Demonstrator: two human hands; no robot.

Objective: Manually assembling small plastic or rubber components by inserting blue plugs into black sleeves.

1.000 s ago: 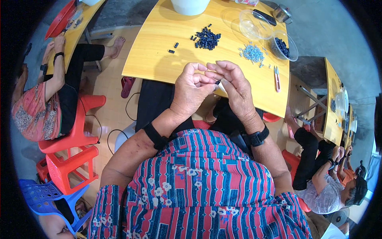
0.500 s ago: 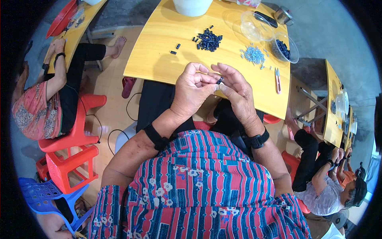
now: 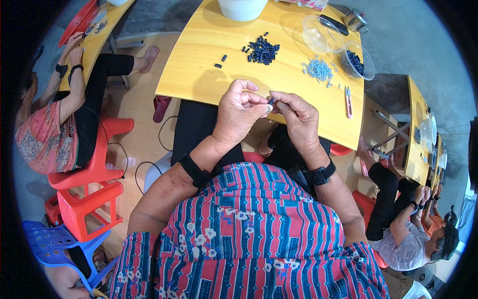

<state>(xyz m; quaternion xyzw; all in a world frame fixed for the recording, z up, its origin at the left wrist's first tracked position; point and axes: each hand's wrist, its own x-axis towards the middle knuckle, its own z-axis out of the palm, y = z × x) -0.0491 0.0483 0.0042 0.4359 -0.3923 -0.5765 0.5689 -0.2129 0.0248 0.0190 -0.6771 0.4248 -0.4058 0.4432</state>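
Observation:
A small dark plastic piece (image 3: 271, 101) is pinched between my two hands, just above the table's near edge. My left hand (image 3: 240, 108) grips it between thumb and forefinger. From the other side, my right hand (image 3: 298, 115) closes thumb and forefinger at the same piece; the fingers hide part of it. Beyond my hands lies a heap of small dark plastic pieces (image 3: 263, 51), with two loose ones (image 3: 218, 65) to its left. A pile of small clear bluish pieces (image 3: 319, 70) lies to the right on the yellow table (image 3: 191, 74).
Pink-handled snips (image 3: 348, 102) lie near the table's right edge. A clear tub (image 3: 367, 70) of dark pieces, an empty-looking clear container (image 3: 318, 37), a metal cup (image 3: 355, 20) and a white bucket (image 3: 241, 9) stand farther back. Other people sit at tables on both sides.
My right fingers have come down from spread and raised to closed around the dark piece. My left hand has barely moved. The person at left has raised a hand at their table.

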